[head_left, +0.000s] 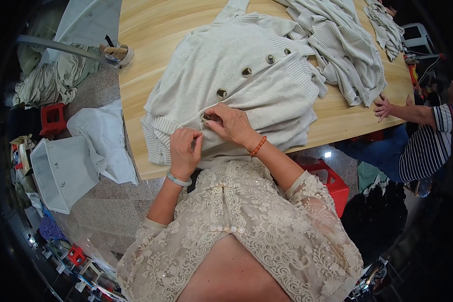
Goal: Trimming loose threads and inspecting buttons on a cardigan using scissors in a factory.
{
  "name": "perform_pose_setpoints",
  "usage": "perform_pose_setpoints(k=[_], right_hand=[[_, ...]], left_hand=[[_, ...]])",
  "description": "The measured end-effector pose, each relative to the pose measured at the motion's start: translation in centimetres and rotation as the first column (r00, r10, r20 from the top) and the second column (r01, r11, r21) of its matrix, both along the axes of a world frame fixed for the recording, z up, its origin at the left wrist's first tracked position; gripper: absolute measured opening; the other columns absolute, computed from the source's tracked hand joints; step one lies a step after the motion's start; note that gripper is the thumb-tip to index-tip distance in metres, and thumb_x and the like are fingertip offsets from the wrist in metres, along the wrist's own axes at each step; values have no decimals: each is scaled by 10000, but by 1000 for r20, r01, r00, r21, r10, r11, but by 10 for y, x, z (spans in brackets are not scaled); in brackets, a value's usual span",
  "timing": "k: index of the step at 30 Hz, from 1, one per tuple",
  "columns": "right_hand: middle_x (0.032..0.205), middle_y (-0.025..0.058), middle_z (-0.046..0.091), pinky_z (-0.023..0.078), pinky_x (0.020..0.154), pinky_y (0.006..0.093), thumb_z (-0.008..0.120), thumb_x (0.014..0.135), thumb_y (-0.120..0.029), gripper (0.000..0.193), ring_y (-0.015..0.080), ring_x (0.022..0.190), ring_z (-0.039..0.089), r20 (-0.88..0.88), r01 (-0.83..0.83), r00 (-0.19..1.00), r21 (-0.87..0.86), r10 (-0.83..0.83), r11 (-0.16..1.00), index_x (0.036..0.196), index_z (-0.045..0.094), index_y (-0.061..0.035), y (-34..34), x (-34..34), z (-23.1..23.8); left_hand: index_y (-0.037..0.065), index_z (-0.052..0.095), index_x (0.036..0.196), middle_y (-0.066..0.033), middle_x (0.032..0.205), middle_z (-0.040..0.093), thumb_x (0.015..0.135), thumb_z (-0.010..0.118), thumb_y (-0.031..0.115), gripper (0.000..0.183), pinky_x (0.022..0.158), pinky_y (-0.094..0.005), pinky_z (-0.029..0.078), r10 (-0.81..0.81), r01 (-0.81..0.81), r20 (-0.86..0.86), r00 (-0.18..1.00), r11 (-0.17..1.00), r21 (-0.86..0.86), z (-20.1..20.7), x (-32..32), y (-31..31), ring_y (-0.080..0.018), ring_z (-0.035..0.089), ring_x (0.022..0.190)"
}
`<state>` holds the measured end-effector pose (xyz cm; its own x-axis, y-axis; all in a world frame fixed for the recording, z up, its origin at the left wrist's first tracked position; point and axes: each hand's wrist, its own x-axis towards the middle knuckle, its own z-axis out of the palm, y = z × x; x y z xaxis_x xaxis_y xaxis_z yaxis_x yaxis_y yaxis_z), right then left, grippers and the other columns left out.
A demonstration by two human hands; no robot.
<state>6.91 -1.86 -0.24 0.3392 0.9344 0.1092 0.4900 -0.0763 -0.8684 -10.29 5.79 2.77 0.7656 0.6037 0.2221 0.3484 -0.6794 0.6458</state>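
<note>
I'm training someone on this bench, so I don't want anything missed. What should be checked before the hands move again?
1. Pale knit cardigan lying on the wooden table: ok.
2. Four upper buttons uncovered: ok.
3. Right hand at the lowest visible button: ok, fingertips are there.
4. Left hand gripping something: cannot tell, its fingertips hide it.
5. Co-worker's hand apart from the cardigan: ok, at the table's right side.

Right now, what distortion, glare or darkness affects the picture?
Head view: fisheye curves edges of the wooden table, corners fall black; same view: glare spot on the floor; same view: cardigan, left hand and right hand look well lit, fairly sharp.
</note>
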Motion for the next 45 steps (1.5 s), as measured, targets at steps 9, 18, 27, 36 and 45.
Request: perform_pose_setpoints(k=[9,18,27,36,45], right_hand=[[837,68,626,512,666,326,688,819,-201,232,221,744,644,-27,-14,1000,-26,14,1000,1005,627,-77,1,5,-3],[827,57,654,518,697,316,698,805,-211,249,188,736,652,-217,-69,975,-97,47,993,997,618,-73,-2,12,9],[779,27,617,508,641,276,745,767,-208,316,138,655,619,-245,-80,967,-40,67,996,1009,590,-77,-6,9,6],[771,17,611,505,624,266,747,771,-217,304,129,644,612,-255,-52,966,-20,45,998,1008,605,-87,-6,6,8],[831,-6,609,468,645,199,697,823,-103,315,47,709,542,-378,-60,924,25,65,998,1122,614,-46,-5,7,5]], left_hand=[[67,591,860,-74,885,588,742,690,45,155,755,-382,395,-263,259,-46,964,963,-71,9,-1,-6,-272,541,846],[17,588,1116,-108,998,623,800,652,57,325,803,-319,458,48,-52,-24,999,970,-236,-3,12,34,-227,577,898],[5,614,987,21,873,604,855,667,85,163,709,-187,416,-102,25,-59,993,672,-740,-4,12,49,-36,513,786],[23,620,987,44,872,608,917,609,134,132,700,-185,418,-95,17,-24,995,405,-914,2,8,59,-18,517,788],[6,593,1062,-13,950,659,912,598,134,198,776,-223,467,14,100,100,995,-28,-995,7,10,67,-65,598,837]])
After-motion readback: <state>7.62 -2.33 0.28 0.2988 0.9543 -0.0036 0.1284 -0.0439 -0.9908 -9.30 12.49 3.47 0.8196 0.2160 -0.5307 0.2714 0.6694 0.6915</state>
